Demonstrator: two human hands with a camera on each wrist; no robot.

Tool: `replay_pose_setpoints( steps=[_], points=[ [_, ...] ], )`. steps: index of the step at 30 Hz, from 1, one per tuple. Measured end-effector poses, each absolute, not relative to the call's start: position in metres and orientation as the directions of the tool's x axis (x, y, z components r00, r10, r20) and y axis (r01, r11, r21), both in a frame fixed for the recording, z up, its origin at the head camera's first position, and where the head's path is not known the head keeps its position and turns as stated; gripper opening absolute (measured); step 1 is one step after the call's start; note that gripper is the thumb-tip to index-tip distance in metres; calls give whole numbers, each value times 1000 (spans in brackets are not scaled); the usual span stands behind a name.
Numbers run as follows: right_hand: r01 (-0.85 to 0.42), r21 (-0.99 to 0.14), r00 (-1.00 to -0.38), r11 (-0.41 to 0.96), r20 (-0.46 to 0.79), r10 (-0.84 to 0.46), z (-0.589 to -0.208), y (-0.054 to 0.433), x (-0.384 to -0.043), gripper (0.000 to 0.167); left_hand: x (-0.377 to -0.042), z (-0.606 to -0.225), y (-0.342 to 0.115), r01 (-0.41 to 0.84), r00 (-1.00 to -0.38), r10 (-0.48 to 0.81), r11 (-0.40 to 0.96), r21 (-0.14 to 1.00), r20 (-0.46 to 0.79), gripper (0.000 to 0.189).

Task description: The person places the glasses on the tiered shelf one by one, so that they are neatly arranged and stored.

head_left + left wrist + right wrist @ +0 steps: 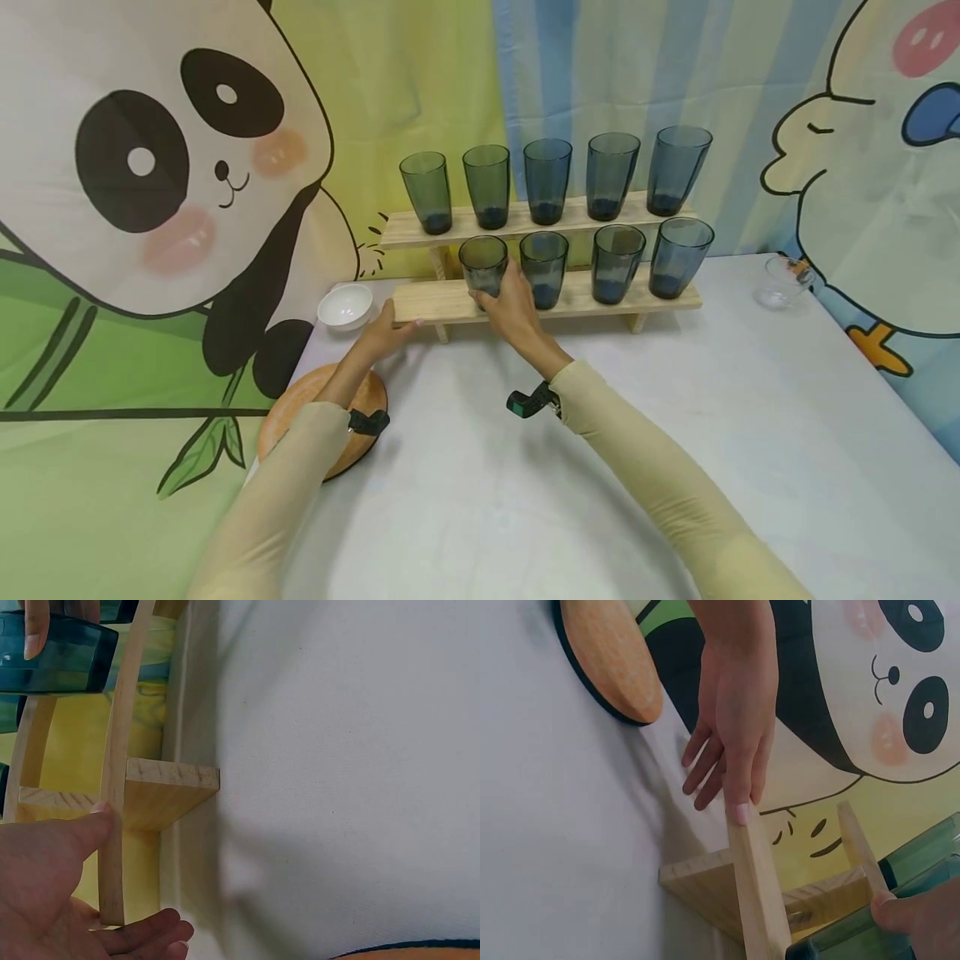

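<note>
A two-tier wooden shelf [431,303] holds rows of tinted blue-grey drinking glasses. My right hand [515,304] grips the leftmost glass [478,257] of the lower tier, thumb on its left side. The glass stands upright, its base at the lower board. At the shelf's left end is my left hand [384,335]. The left wrist view shows its thumb [97,817] pressed on the board's edge [112,870], other fingers around the board's end. In the right wrist view, only part of my right hand [930,915] shows beside the glass.
A white bowl [346,307] sits left of the shelf. Nearer me, a round wooden board [371,392] lies partly under my left forearm. A small clear glass cup [782,283] stands far right. Behind the shelf hangs a printed curtain [420,75].
</note>
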State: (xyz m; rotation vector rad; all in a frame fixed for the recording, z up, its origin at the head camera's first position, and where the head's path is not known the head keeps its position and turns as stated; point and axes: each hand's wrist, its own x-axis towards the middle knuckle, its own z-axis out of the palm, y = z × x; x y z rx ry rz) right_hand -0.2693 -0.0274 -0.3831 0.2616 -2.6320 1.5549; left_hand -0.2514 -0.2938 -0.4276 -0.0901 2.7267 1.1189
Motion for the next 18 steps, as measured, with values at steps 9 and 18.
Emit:
replay_pose_setpoints(
  steps=[9, 18],
  points=[
    [-156, -870, -988, 468, 134, -80, -390, -30, -277, 95, -252, -425, -292, -111, -984, 22, 704, 701, -178, 94],
    [-166, -860, -986, 482, 157, -60, -401, -33, -281, 96, -250, -429, -290, -125, -983, 11, 696, 707, -184, 96]
  ],
)
